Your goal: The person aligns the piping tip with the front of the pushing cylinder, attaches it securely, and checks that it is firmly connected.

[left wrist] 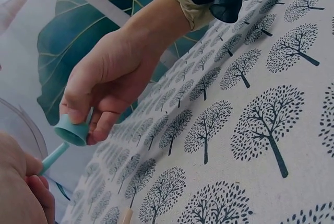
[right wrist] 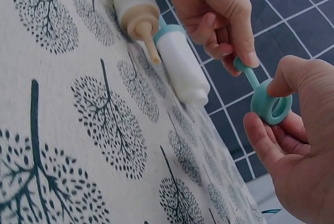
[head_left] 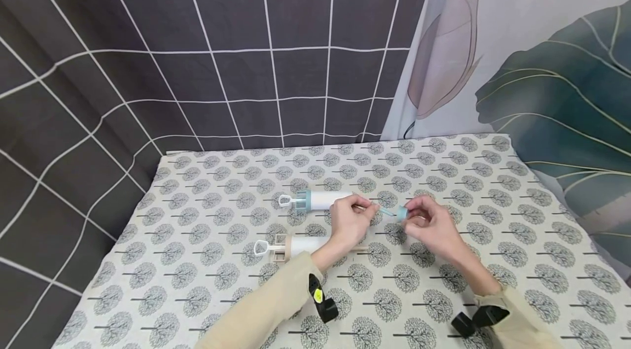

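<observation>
Hands meet over the middle of the surface (head_left: 207,261), which is covered with a pale cloth printed with small dark trees. The right hand (head_left: 434,226) has its grip clamped on a small teal plastic nozzle with a round collar and a thin tapered tip (head_left: 394,212), thumb and fingers pinching the collar. The left hand (head_left: 347,220) pinches the thin tip end of that same nozzle between thumb and fingertips, so the piece is held between both hands, a bit above the cloth as far as I can tell.

Just behind the left hand lies a white plastic syringe-style tube with a teal collar and a clear loop handle (head_left: 315,200), flat on the cloth. A second white tube with a beige collar and beige nozzle (head_left: 291,246) lies nearer to the person, partly hidden by the left forearm. From the right wrist view the two tubes sit close, side by side.

Both sleeves are beige, with a black camera strapped at each wrist. Behind is a dark grid-pattern curtain (head_left: 222,47), and a leaf-print curtain (head_left: 542,64) hangs at the right.
</observation>
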